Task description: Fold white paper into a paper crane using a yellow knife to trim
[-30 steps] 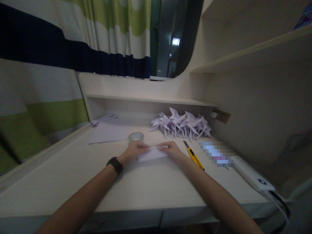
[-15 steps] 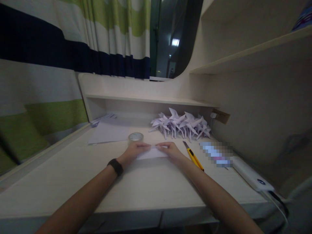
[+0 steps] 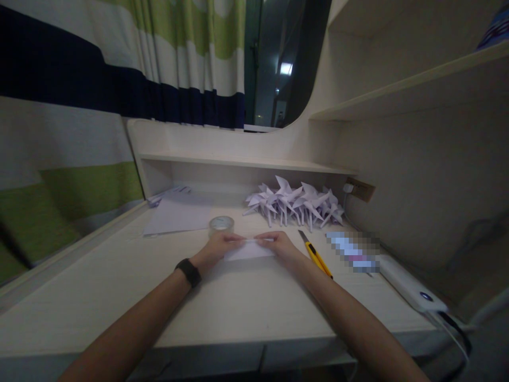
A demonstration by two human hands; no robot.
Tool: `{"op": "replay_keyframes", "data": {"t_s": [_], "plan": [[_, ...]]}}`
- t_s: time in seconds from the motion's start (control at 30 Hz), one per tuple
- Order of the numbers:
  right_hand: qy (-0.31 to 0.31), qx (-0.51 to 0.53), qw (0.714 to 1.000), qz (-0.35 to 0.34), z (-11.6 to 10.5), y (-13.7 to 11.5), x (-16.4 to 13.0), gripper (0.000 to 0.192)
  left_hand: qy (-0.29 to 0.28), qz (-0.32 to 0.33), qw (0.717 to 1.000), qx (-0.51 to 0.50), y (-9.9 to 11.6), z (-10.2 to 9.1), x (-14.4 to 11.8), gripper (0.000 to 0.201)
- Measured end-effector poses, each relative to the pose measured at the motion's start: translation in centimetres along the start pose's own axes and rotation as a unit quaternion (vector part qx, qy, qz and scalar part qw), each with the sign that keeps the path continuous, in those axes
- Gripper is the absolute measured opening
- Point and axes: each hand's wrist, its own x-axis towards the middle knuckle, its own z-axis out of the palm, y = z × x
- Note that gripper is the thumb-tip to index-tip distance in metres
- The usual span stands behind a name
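Observation:
A small sheet of white paper [image 3: 249,252] lies on the desk in front of me, its far edge raised between my hands. My left hand [image 3: 221,246], with a dark watch on the wrist, pinches that edge on the left. At the right end, my right hand [image 3: 279,244] pinches the same edge between thumb and fingers. The far edge looks curled or rolled, though my fingers cover part of it. Just beyond my left hand stands a roll of clear tape [image 3: 221,224]. A yellow utility knife [image 3: 317,259] with its blade out lies to the right of my right hand.
Several white paper pinwheels [image 3: 296,200] are heaped at the back under the shelf [image 3: 246,162]. White sheets [image 3: 178,215] lie at the back left. On the right are a blurred-out phone [image 3: 352,251] and a white power strip [image 3: 411,284] with cables.
Both hands stay in almost the same place, still pinching the paper. The raised far edge sits very slightly nearer to me.

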Motion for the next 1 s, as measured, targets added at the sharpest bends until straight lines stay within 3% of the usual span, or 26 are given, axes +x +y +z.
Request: {"op": "replay_keyframes", "data": {"t_s": [0.2, 0.47, 0.7, 1.0], "plan": [[-0.014, 0.024, 1.000, 0.013, -0.14, -0.23, -0.10, 0.042, 0.008, -0.005, 1.000, 0.010, -0.44, -0.11, 0.15, 0.043], [0.007, 0.022, 1.000, 0.000, -0.17, 0.06, 0.09, 0.042, 0.023, 0.024, 0.998, 0.058, -0.14, -0.11, 0.09, 0.038], [-0.018, 0.021, 1.000, -0.004, -0.47, 0.28, 0.24, 0.041, 0.014, 0.040, 0.997, 0.058, -0.43, -0.36, 0.23, 0.033], [0.008, -0.021, 0.999, -0.023, 0.06, -0.29, -0.17, 0.043, 0.023, 0.066, 0.991, 0.117, -0.24, -0.36, 0.21, 0.032]]}}
